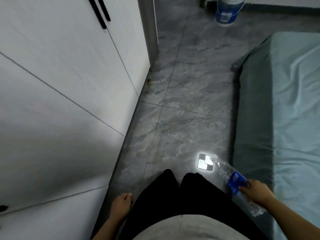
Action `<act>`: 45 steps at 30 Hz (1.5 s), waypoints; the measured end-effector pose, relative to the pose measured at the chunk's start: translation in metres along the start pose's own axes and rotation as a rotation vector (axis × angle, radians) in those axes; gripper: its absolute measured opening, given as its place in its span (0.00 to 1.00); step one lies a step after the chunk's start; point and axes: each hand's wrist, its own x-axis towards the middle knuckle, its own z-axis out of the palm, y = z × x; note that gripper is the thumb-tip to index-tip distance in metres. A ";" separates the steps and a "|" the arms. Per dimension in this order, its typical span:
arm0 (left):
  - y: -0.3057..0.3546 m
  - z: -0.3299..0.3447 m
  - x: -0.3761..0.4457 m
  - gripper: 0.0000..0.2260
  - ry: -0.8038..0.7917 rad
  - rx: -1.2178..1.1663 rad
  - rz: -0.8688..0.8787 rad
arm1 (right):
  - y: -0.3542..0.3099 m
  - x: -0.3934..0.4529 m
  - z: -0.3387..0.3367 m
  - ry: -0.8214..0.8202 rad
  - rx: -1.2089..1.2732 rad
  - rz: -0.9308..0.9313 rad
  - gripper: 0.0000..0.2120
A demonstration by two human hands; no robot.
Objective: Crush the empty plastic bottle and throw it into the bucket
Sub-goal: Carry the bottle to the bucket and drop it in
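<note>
An empty clear plastic bottle (230,175) with a blue label slants beside my right thigh, its white cap pointing forward and down toward the floor. My right hand (256,191) grips it around the middle, at the label. My left hand (121,203) hangs at my left side, fingers loosely curled, holding nothing. A blue-and-white bucket (226,13) stands on the floor far ahead, near the top edge of the view and partly cut off by it.
A white wardrobe (60,84) with black handles lines the left. A bed with pale green sheets (285,110) runs along the right. Between them lies a strip of grey marble-tile floor (181,101) with a bright light reflection near my feet.
</note>
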 end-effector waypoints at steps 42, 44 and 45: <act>0.616 -0.138 0.317 0.13 -0.127 0.084 0.277 | -0.026 0.263 -0.359 -0.086 0.379 0.303 0.12; 0.656 -0.138 0.334 0.16 -0.113 0.089 0.308 | -0.025 0.276 -0.381 -0.085 0.399 0.322 0.12; 0.674 -0.138 0.341 0.17 -0.114 0.100 0.317 | -0.025 0.284 -0.394 -0.093 0.399 0.332 0.13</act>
